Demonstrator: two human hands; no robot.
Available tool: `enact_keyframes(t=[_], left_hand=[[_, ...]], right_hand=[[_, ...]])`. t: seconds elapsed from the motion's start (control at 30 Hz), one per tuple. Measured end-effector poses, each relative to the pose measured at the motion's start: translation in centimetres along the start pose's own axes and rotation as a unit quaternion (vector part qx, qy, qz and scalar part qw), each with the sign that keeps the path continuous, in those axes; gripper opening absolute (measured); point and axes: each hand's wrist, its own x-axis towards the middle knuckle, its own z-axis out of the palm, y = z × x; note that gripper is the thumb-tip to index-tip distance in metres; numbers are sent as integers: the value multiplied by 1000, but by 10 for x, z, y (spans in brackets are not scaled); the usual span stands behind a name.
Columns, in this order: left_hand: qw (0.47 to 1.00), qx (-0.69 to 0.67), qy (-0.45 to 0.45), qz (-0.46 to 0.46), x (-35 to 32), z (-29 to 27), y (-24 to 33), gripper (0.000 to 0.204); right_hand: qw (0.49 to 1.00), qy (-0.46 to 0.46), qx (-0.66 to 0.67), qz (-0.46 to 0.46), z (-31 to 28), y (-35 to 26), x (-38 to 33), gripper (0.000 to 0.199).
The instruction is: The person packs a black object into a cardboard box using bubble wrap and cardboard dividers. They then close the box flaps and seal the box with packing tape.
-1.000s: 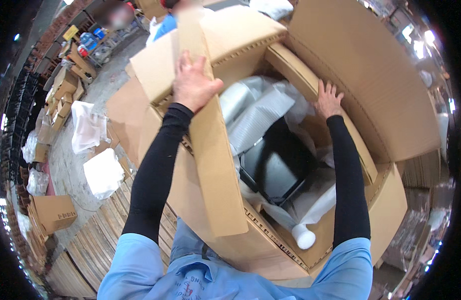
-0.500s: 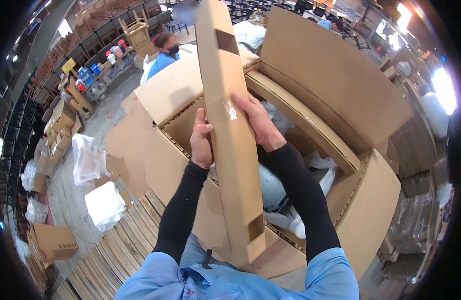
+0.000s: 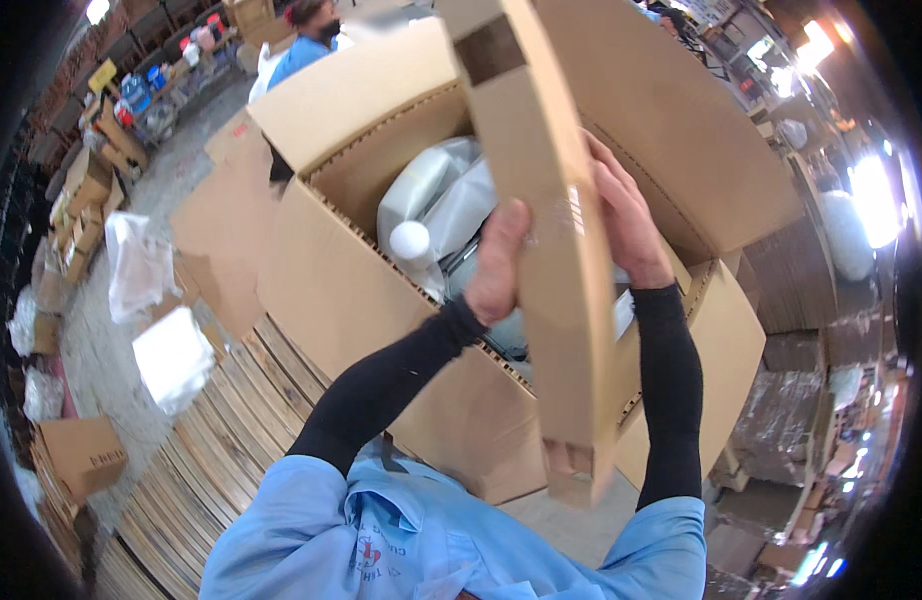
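A long, folded cardboard insert (image 3: 561,260) with square cutouts near its ends stands tall between my hands, over a large open carton (image 3: 331,235). On its left side, my left hand (image 3: 499,262) presses with the thumb along the face and the fingers partly hidden. My right hand (image 3: 629,215) grips its right side, fingers reaching behind it. Inside the carton lie parts wrapped in white foam (image 3: 431,190), one with a round white end (image 3: 410,242). A grey wrapped item (image 3: 463,272) sits beside them, mostly hidden by my left hand and the insert.
Carton flaps (image 3: 681,130) stand open all around. Wooden slats (image 3: 236,420) are stacked at lower left. White foam sheets (image 3: 173,358) and flat cardboard (image 3: 221,235) lie on the floor. A person in blue (image 3: 306,50) is beyond the carton. Wrapped stacks (image 3: 781,415) stand at right.
Both hands have shifted the cardboard insert to the right and turned it, so its narrow edge shows. The foam-wrapped parts at the carton's left side have come into sight.
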Motion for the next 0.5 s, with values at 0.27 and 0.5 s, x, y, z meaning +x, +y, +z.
enact_keyframes(t=[0.27,0.5], left_hand=[[926,343,-44,-151,-74,-46,-52,44],[899,359,205,144,-49,-145,106,21]], right_hand=[[954,-74,-51,286,-28,10,-44,87],[888,-191,-277,314,1,48,-14,92]])
